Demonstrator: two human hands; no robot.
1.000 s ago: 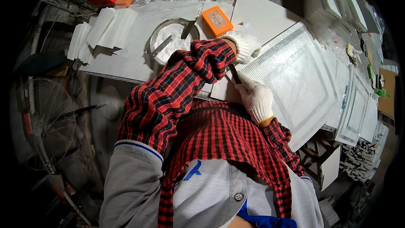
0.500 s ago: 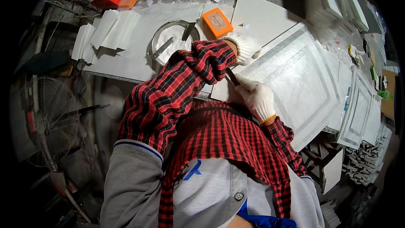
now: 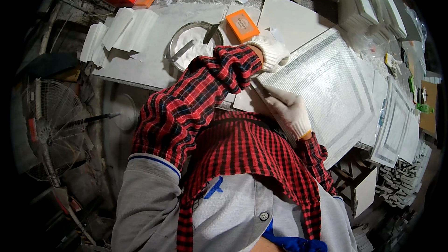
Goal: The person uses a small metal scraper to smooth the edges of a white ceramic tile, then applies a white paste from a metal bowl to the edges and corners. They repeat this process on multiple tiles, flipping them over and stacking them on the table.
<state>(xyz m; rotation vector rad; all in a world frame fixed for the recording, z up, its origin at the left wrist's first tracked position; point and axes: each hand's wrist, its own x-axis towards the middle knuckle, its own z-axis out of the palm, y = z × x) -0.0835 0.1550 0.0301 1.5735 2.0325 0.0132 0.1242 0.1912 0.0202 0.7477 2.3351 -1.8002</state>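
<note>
A large pale panel [image 3: 322,98] with a fine grid surface and silvery border bands lies tilted in front of me. My left hand [image 3: 274,55], in a white knit glove, reaches across to its upper left edge; the fingers are bunched there and partly hidden. Close to the panel's near left edge is my gloved right hand [image 3: 290,107], its fingers together around a thin flat blade [image 3: 259,87] that shows only in part. Left of my hands, a metal bowl [image 3: 176,37] holds white paste, with two flat spatulas standing in it. An orange box [image 3: 242,25] sits just beyond my left wrist.
White strips [image 3: 133,30] are piled at the left of the table. Stacked white tiles [image 3: 357,7] stand at the back right, and another bordered panel [image 3: 394,121] leans at the right. A wire-caged fan [image 3: 51,130] is at the left.
My right hand has moved slightly down and right, its fingers reaching out straighter. The blade at its fingertips has turned from dark to pale. My left hand stays at the panel's edge.
</note>
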